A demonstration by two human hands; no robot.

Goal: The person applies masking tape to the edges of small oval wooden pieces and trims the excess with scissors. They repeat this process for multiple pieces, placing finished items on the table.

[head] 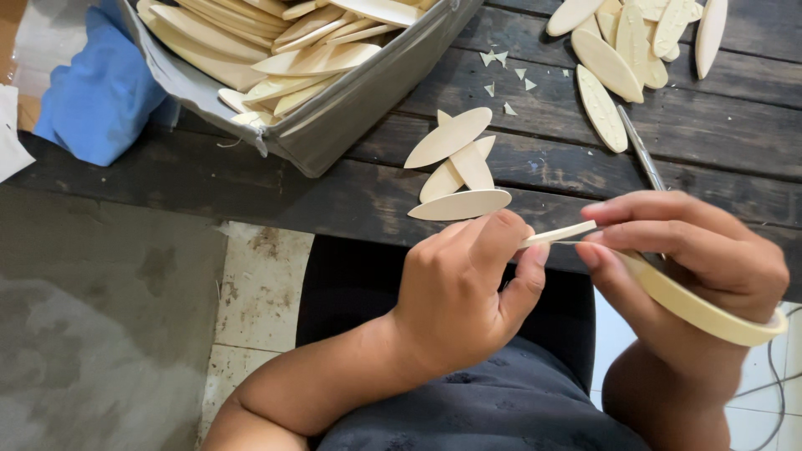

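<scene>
My left hand pinches one end of a thin pale wooden piece seen edge-on, just below the edge of the dark wooden table. My right hand touches the other end of that piece with its fingertips and has a cream-coloured tape roll looped around its fingers. Both hands are over my lap. A small pile of leaf-shaped wooden pieces lies on the table right above my left hand.
A grey fabric box full of similar wooden pieces stands at the table's left. More pieces lie at the top right beside a thin metal tool. A blue cloth hangs at far left. Tiled floor is below.
</scene>
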